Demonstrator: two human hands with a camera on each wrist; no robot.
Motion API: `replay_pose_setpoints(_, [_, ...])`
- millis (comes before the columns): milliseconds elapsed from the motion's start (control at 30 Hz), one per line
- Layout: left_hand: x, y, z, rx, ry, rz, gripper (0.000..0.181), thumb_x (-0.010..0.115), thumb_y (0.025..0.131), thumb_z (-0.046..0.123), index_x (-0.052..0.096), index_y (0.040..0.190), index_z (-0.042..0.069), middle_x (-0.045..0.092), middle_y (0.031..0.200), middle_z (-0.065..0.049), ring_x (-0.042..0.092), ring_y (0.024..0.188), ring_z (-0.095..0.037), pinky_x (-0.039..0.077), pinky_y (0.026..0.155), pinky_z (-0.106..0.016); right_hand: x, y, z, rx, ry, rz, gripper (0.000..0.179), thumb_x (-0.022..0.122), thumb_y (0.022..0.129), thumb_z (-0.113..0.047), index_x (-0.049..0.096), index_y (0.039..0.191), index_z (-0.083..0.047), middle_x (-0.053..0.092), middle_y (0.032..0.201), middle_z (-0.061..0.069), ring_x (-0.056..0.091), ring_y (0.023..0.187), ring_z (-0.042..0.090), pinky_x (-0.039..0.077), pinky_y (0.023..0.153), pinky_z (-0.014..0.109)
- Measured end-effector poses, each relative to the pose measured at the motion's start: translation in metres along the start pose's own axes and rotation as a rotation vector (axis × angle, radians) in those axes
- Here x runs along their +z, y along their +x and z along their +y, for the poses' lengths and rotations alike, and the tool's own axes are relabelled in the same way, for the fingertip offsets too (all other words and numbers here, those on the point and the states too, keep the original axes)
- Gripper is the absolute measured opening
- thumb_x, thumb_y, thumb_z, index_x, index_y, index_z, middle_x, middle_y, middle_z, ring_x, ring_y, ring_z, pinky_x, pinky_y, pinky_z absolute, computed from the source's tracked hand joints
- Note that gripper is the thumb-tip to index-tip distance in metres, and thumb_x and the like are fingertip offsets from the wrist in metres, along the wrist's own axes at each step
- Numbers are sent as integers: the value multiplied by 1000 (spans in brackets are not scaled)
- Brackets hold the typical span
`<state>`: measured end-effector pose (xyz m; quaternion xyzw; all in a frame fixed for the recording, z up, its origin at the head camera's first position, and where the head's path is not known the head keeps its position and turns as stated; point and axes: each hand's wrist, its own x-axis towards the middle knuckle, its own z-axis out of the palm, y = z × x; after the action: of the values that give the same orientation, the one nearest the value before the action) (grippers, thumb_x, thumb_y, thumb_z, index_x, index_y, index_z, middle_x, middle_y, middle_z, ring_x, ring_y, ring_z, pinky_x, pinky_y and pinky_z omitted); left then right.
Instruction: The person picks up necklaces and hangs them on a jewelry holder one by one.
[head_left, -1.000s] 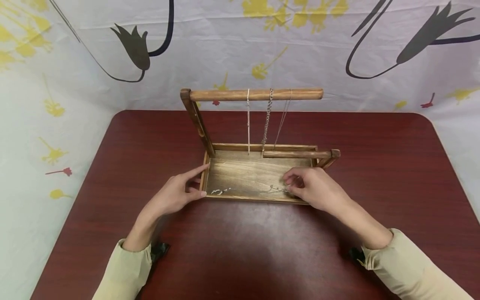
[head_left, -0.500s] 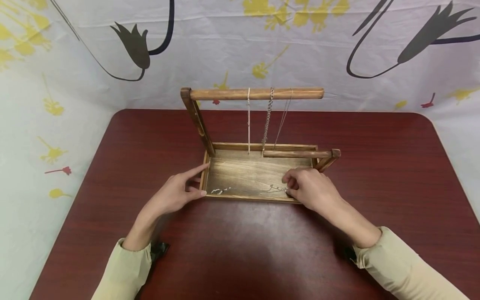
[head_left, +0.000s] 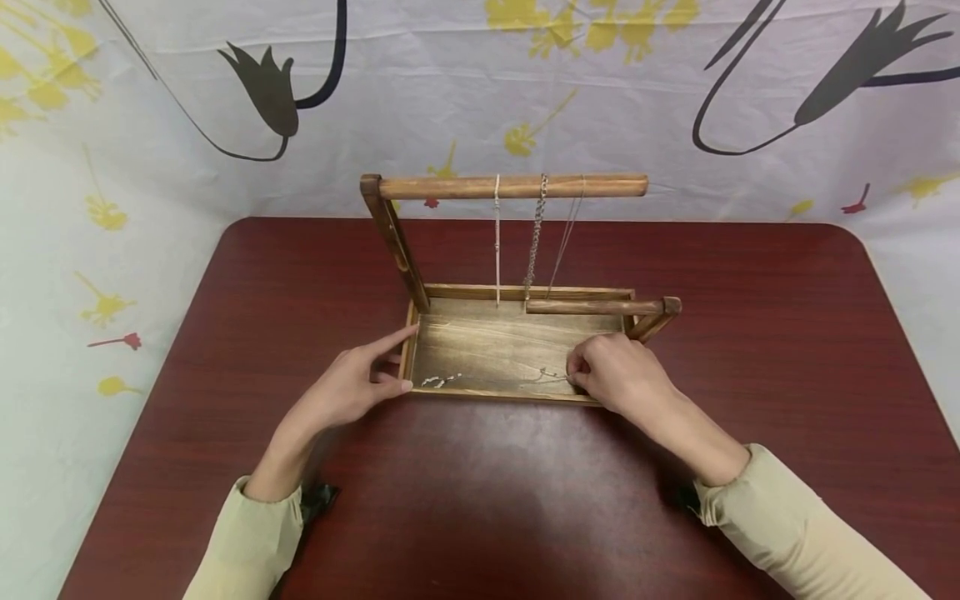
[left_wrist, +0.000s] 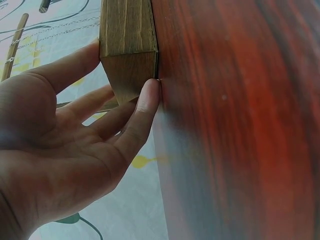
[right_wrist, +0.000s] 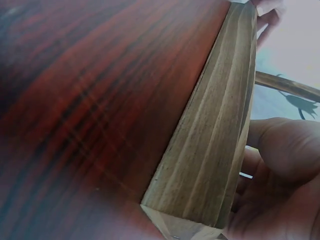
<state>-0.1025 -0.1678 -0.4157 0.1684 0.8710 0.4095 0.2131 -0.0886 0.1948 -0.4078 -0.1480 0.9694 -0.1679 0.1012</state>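
In the head view, a wooden jewellery stand [head_left: 510, 186] has a shallow tray [head_left: 487, 333] as its base. A thin silver necklace [head_left: 553, 374] lies along the tray's front, with small pale pieces at its left end. My right hand [head_left: 626, 375] reaches over the front right of the tray, pinching the necklace's right end between curled thumb and fingers; the fingertips are mostly hidden. My left hand [head_left: 348, 383] rests against the tray's left end, thumb at the front corner and index finger extended along the side. In the left wrist view, its fingertips touch the wooden wall [left_wrist: 131, 70].
A pale strand [head_left: 497, 242], a chunky chain [head_left: 536, 237] and a fine chain [head_left: 567, 237] hang from the upper bar. A lower bar [head_left: 592, 307] extends over the tray's right half. The stand sits on a dark red table [head_left: 480, 483] before a patterned cloth [head_left: 420, 108].
My right hand has shifted slightly left and its fingers have closed on the necklace's right end. The left hand has stayed at the tray's side.
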Motion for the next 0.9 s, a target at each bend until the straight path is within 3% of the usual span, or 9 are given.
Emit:
replay_pose_setpoints(200, [0, 0, 0, 0, 8, -2, 75, 74, 90, 11, 38, 155, 21, 59, 132, -18, 66, 109, -25, 58, 83, -31, 1, 0, 1, -6, 21, -41, 21, 69, 86, -9, 66, 70, -22, 60, 70, -7, 56, 66, 13, 50, 60, 38])
replay_pose_setpoints(433, [0, 1, 0, -1, 1, -8, 75, 74, 91, 12, 37, 155, 22, 60, 130, -18, 68, 105, -22, 58, 82, -31, 3, -2, 6, -32, 99, -1, 18, 71, 88, -11, 65, 75, -23, 60, 73, -8, 54, 66, 12, 48, 63, 35])
replay_pose_setpoints(667, [-1, 0, 2, 2, 10, -9, 77, 75, 90, 11, 37, 155, 22, 60, 131, -18, 70, 100, -19, 59, 79, -29, -2, -3, 12, -75, 367, -56, 12, 73, 89, -10, 70, 82, -19, 66, 77, -7, 60, 72, 9, 50, 65, 27])
replay_pose_setpoints(900, [-1, 0, 2, -2, 14, -2, 76, 75, 90, 11, 37, 155, 21, 60, 130, -18, 68, 104, -22, 58, 81, -28, -5, -6, 14, -36, 596, -117, 6, 71, 93, -16, 72, 91, -10, 71, 84, 3, 66, 78, 20, 55, 65, 26])
